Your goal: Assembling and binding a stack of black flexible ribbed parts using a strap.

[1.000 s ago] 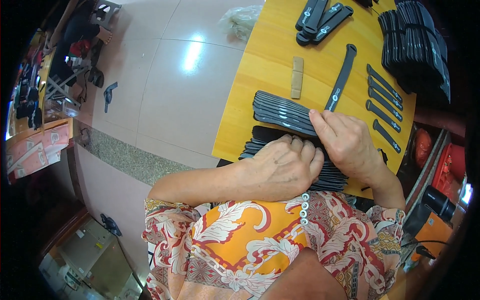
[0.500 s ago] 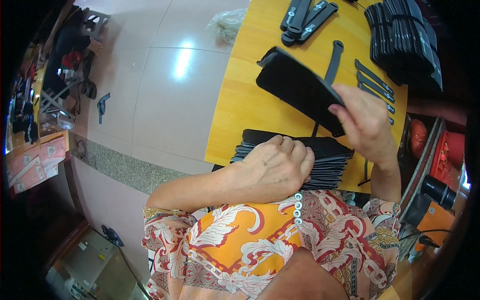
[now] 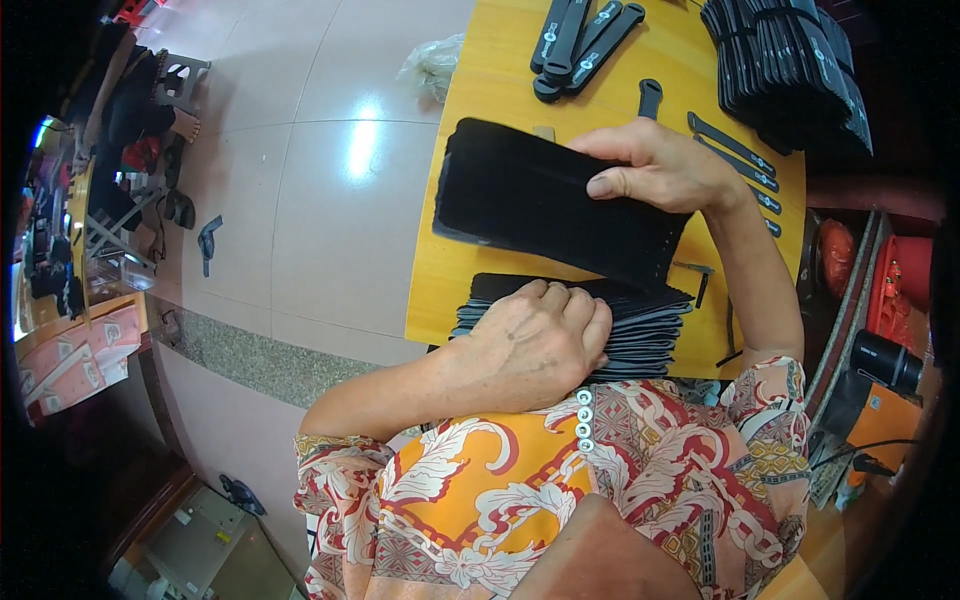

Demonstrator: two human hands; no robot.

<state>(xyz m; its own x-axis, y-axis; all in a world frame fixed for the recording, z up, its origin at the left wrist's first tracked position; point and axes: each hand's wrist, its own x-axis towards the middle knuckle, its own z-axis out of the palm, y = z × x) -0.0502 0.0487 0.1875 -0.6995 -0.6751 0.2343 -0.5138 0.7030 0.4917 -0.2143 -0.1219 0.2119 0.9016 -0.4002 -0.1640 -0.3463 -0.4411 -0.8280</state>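
My right hand (image 3: 655, 168) pinches a black rectangular fabric piece (image 3: 540, 200) by its far right edge, thumb on top. The piece hangs tilted above a stack of black fabric pieces with grey edges (image 3: 645, 340) at the near side of the table. My left hand (image 3: 540, 335) lies over the stack, its fingers curled together against the top layers; the fingertips are hidden. A dark strap (image 3: 650, 98) lies just beyond my right hand, partly covered by it.
The yellow table (image 3: 430, 290) carries a pile of dark straps (image 3: 590, 45), several separate straps (image 3: 735, 145) and a banded stack of black pieces (image 3: 790, 75). A small dark tool (image 3: 702, 285) lies by my right forearm. Red bins (image 3: 900, 300) stand at the right.
My right hand has moved left and away from me, swinging the black fabric piece left and turning it flatter. My left hand remains on the stack. The view has shifted slightly.
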